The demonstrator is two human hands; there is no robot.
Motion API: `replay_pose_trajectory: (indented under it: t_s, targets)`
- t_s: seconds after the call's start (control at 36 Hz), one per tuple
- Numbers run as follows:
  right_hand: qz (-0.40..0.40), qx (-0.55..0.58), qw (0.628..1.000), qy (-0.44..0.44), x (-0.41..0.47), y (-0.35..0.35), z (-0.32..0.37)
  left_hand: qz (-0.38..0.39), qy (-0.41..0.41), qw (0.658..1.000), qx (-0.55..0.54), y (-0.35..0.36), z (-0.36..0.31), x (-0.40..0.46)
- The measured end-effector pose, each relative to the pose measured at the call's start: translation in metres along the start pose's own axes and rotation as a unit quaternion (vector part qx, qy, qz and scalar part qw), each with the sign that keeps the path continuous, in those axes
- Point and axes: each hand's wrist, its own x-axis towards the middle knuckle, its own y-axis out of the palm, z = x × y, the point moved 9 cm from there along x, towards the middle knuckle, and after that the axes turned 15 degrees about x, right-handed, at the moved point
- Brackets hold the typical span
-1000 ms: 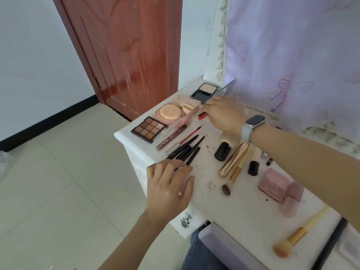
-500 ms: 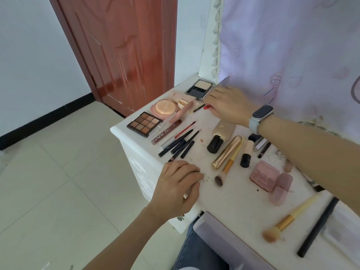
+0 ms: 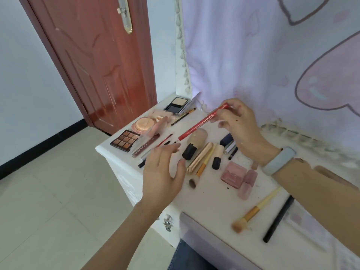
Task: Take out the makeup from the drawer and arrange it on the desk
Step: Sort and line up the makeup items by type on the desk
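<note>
My right hand (image 3: 239,129) pinches the far end of a long red makeup pencil (image 3: 200,122) and holds it slanted above the white desk (image 3: 210,199). My left hand (image 3: 161,172) hovers over the desk's front edge with fingers relaxed and holds nothing; it covers part of a row of dark pencils (image 3: 143,162). Laid out on the desk are a brown eyeshadow palette (image 3: 124,140), a pink powder puff case (image 3: 143,124), a black compact (image 3: 177,103), a foundation bottle with a black cap (image 3: 192,143), a gold tube (image 3: 199,156) and a pink compact (image 3: 232,174).
A yellow-handled brush (image 3: 255,210) and a long black pencil (image 3: 278,219) lie at the right front. The open drawer's front (image 3: 204,230) juts out below the desk edge. A pink curtain (image 3: 272,55) hangs behind the desk. A red door (image 3: 93,61) stands to the left.
My right hand has lifted the red pencil off the desk and drawn it back toward the right. My left hand has risen from the desk edge and uncurled its fingers.
</note>
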Motion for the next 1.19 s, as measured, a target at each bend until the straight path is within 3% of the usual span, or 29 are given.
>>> replay_pose_trajectory:
  t_s: [0.19, 0.5, 0.72, 0.92, 1.08, 1.19]
  targets:
    - [-0.015, 0.087, 0.993, 0.074, -0.032, -0.017, 0.002, 0.053, 0.038, 0.997, 0.03, 0.009, -0.062, 0.036]
    - [0.1, -0.017, 0.994, 0.05, -0.049, -0.025, 0.029, 0.027, 0.035, 0.995, 0.093, 0.007, -0.095, 0.027]
    - [0.136, -0.018, 0.989, 0.057, -0.048, -0.006, 0.03, 0.008, -0.015, 0.991, 0.136, -0.009, -0.082, 0.019]
    - [0.15, -0.009, 0.986, 0.079, -0.046, 0.008, 0.021, 0.052, -0.077, 0.993, 0.079, -0.014, -0.046, 0.009]
    - [0.052, -0.011, 0.998, 0.019, -0.032, -0.001, 0.014, 0.145, -0.212, 0.966, -0.015, -0.007, 0.022, -0.006]
    - [0.114, -0.183, 0.967, -0.135, -0.048, 0.026, 0.016, 0.173, -0.267, 0.948, -0.027, -0.006, 0.063, -0.018]
